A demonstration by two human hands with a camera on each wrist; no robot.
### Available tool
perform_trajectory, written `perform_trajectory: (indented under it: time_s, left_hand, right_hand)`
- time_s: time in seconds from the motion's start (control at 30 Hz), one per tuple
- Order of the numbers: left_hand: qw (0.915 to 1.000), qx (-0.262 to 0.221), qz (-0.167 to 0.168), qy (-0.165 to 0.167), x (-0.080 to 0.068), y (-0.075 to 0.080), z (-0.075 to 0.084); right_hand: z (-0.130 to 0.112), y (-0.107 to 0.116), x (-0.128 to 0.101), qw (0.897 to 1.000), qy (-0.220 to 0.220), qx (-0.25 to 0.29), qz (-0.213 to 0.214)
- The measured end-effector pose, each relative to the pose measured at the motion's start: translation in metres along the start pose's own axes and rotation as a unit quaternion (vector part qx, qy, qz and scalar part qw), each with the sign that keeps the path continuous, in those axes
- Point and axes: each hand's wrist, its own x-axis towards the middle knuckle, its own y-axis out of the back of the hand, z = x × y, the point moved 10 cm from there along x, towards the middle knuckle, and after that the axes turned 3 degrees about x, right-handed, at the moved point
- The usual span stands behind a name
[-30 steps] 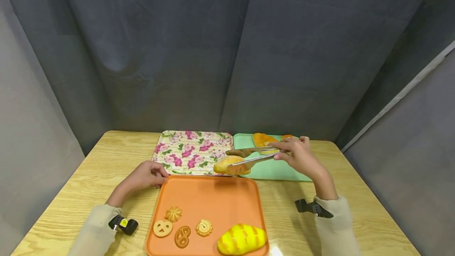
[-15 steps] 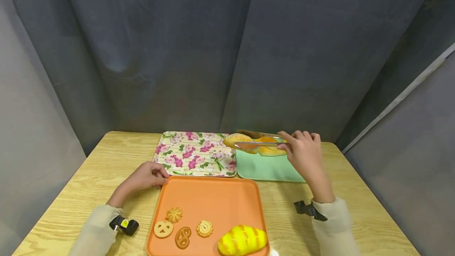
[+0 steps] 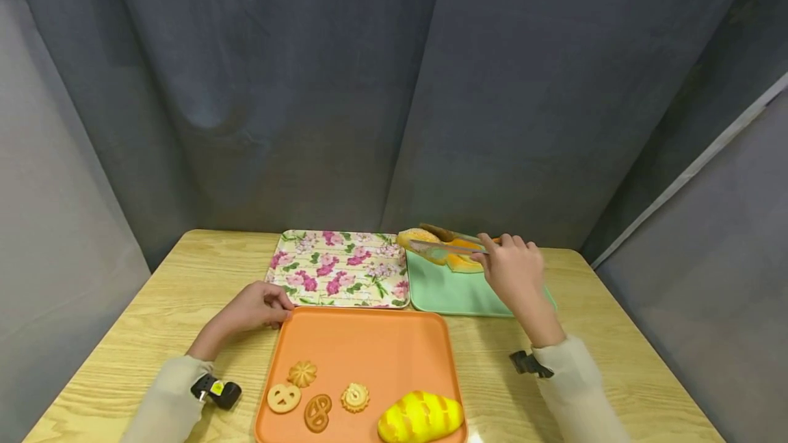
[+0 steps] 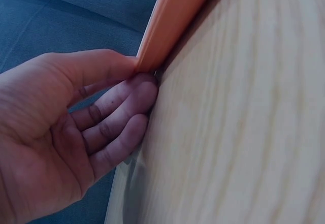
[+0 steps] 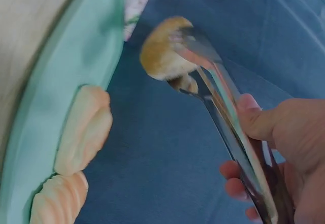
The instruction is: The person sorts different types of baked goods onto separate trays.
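"Head view: how's the right hand point(image 3: 514, 273) held?"

"It reaches forward, fingers wrapped round the metal tongs point(image 5: 231, 112), and the tongs squeeze a bread roll point(image 5: 161, 56) in the air by the green tray point(image 3: 470, 292)."

"And the left hand point(image 3: 254, 307)?"

"Thumb and fingers pinch a corner of the orange tray point(image 3: 369, 340)."

"What's changed?"

"A second ago, the roll was closer to the orange tray."

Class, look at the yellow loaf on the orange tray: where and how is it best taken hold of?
Probably across its middle, front to back, from above: the yellow loaf is oblong, lying roughly left-to-right, with its right end close to the rim of the orange tray.
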Motion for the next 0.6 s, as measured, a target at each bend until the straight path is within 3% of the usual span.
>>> perform_trajectory:
  time_s: [0.47,0.6]
  left_hand:
    - [1.0000,0.003,0.000,-0.004,0.000,0.001,0.001]
    - [1.0000,0.006,0.000,0.000,0.001,0.001,-0.002]
  right_hand:
    - [0.001,-0.025,-0.002,0.996,-0.055,-0.023,-0.067]
    - [-0.002,-0.029,-0.003,0.996,-0.059,-0.022,-0.068]
